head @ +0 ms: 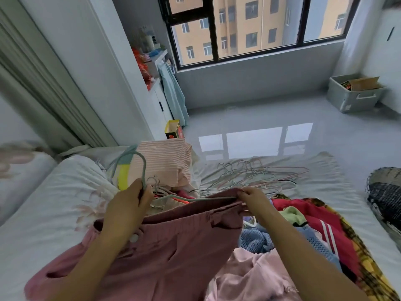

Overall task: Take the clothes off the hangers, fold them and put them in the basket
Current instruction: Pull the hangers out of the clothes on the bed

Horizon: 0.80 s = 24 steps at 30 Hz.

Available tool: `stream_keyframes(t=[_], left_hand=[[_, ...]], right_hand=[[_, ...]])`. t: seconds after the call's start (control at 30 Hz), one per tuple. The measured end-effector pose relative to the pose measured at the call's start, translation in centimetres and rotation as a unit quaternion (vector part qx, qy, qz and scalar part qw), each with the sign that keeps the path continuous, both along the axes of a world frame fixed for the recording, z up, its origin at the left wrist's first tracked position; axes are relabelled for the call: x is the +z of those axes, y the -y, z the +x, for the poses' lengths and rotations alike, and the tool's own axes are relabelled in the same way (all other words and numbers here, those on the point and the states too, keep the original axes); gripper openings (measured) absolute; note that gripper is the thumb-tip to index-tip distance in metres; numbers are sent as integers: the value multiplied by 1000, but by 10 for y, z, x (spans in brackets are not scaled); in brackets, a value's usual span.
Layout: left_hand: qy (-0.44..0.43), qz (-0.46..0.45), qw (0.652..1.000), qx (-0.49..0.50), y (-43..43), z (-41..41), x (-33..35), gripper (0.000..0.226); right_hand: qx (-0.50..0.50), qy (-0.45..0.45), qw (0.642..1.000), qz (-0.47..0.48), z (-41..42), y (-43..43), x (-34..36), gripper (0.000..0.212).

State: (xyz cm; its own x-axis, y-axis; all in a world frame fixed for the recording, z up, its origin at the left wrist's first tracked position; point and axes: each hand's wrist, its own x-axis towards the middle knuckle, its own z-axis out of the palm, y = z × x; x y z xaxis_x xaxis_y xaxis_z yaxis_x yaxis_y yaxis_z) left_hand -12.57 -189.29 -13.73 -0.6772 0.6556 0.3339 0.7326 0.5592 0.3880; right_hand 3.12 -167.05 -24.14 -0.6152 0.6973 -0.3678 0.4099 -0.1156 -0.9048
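I am at a bed spread with a white sheet, and a white quilt with faint pink flowers is bunched along its left side. My left hand is curled round the neck of a grey-green hanger, just under its hook. My right hand pinches the waistband of a mauve garment where the far end of the hanger sits in it. The garment has an elastic waist and a white button, and it drapes over my lap and the near part of the bed, still on its hanger. To its right a heap of mixed clothes in red, blue, pale pink and yellow check lies on the sheet. Beyond my hands a loose pile of bare wire hangers is spread on the sheet, and a folded pink-striped garment sits at the far left corner. The woven basket, dark and white, rests at the bed's right edge, well apart from my hands. Past the bed the glossy grey floor mirrors a black-framed window, which looks onto an orange apartment block. A grey storage box stands in the right corner. On the left, a small yellow and red box sits on the floor by a white cabinet, where a pale blue cloth hangs.
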Motion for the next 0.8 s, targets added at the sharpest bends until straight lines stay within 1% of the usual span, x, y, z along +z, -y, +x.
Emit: stream_keyframes(t=[0.07,0.17,0.3,0.43,0.5,0.57,0.63,0.7,0.77,0.8], left_hand=[[18,20,999,19,3,-1,-1,36],[33,34,998,44,3,2,-3,38],[49,43,995,82,5,3,-11,35],[71,42,989,121,11,5,-15,32],[74,45,987,136,15,10,-15,34],[69,48,986,147,19,18,-15,37],[52,46,986,153,20,29,-17,38],[32,35,989,142,21,39,-17,30],[14,28,990,137,25,44,-18,20],[-3,25,990,139,27,45,-20,19]], right_hand=[[5,-8,998,-54,6,0,2,21],[19,-18,995,-96,14,-2,5,17],[15,-27,984,-177,22,-11,-2,12],[-2,-42,965,-261,25,-12,-14,17],[1,-47,961,-272,26,-9,-15,17],[4,-40,964,-262,24,-7,-15,15],[3,-25,973,-228,21,-5,-12,16],[-2,-12,987,-158,17,-4,-13,21],[14,13,998,-55,15,3,-16,25],[27,28,999,-5,14,7,-17,26]])
